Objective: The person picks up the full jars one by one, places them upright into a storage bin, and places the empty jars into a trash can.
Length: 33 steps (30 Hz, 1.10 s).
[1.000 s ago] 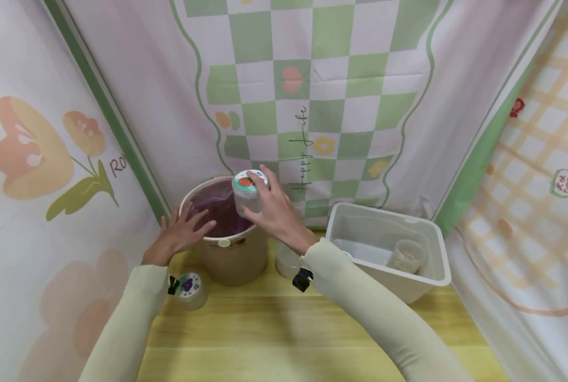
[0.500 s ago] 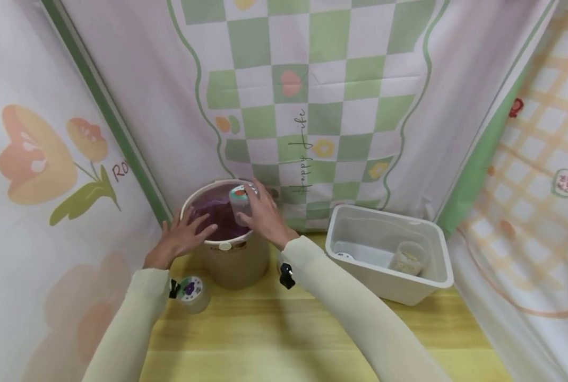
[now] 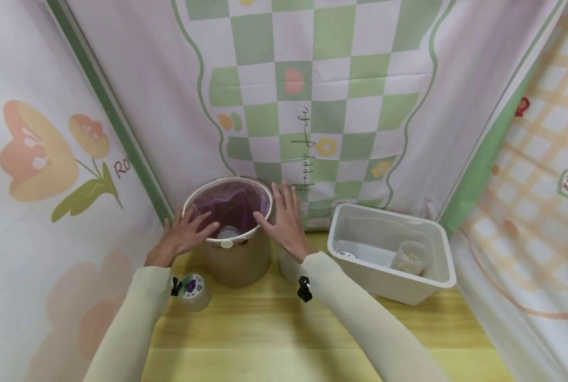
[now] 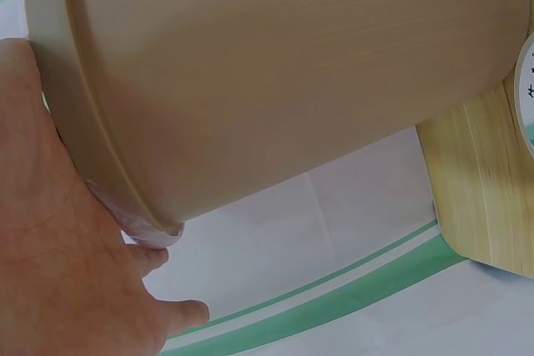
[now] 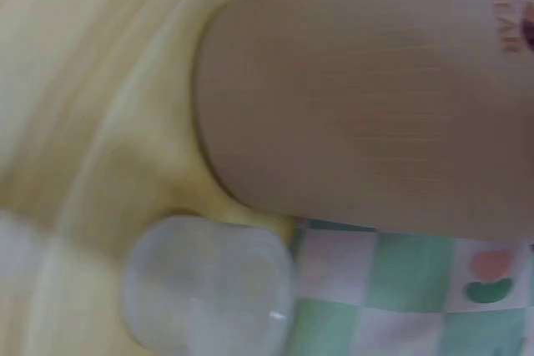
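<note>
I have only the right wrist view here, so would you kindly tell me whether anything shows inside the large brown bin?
Observer: Yes, in the head view a pale round thing shows low inside the bin, though I cannot tell exactly what it is.
Operator: Thank you; and is the right hand, which my view does not show, holding anything?
Observer: No, the head view shows it with its fingers spread beside the bin's right side, holding nothing.
</note>
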Motion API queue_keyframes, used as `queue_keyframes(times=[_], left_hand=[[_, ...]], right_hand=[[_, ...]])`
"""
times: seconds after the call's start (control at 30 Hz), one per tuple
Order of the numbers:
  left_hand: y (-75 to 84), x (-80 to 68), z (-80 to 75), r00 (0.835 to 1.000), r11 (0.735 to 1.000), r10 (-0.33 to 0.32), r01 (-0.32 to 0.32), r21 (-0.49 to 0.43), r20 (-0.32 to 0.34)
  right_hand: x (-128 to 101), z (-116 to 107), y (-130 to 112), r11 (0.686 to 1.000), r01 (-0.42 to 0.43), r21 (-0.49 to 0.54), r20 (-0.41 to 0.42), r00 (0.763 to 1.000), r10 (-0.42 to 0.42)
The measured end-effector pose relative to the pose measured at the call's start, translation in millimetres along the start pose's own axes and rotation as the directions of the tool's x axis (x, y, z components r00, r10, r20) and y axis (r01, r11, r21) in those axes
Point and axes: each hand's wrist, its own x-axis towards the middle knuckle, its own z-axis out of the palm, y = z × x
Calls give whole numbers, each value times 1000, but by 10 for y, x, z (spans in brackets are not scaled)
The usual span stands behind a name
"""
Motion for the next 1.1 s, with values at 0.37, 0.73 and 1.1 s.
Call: queue_keyframes(times=[0.37,0.73,1.1], left_hand=[[-10,-1,-7,1000,1000,5,-5,-14,-7],[-19,0,12,1000,1000,0,0,-11,-5],[-20,18,30,1000,1000,-9,9,-8,-14]], right_hand=[[-536,389,473,994,-75,76,-38,996,78],[-934,635,1068,980,-147,-132,11,989,150],[-1195,672,1376,963,-182,-197,188,957,219]])
